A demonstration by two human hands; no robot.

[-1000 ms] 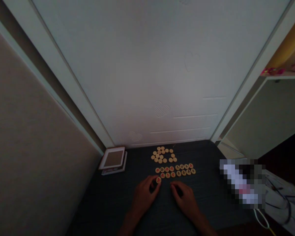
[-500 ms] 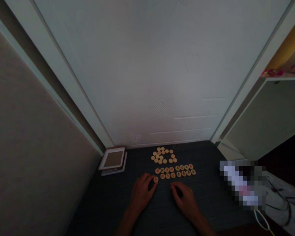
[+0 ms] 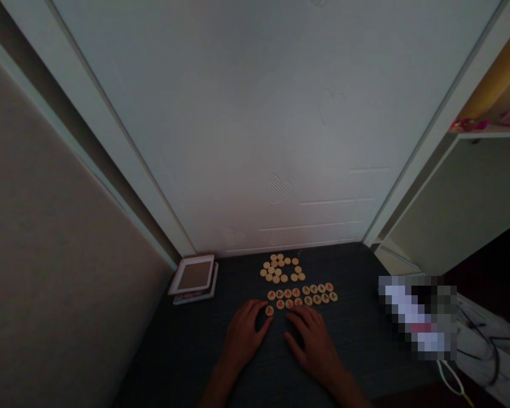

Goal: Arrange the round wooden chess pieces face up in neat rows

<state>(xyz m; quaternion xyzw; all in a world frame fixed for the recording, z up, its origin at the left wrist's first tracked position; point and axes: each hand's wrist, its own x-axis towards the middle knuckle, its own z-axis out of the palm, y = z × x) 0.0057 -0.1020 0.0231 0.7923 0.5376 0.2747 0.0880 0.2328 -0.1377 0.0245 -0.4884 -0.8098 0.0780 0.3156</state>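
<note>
By L hand [image 3: 243, 333], red-char. disc [image 3: 269, 311]

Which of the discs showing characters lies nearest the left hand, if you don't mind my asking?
The red-marked disc at the left end of the nearer row; it alone sits between the thumb and index finger of the left hand.

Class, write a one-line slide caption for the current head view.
Left hand beside a red-marked disc, right hand near two rows of marked discs on a dark table.
</note>
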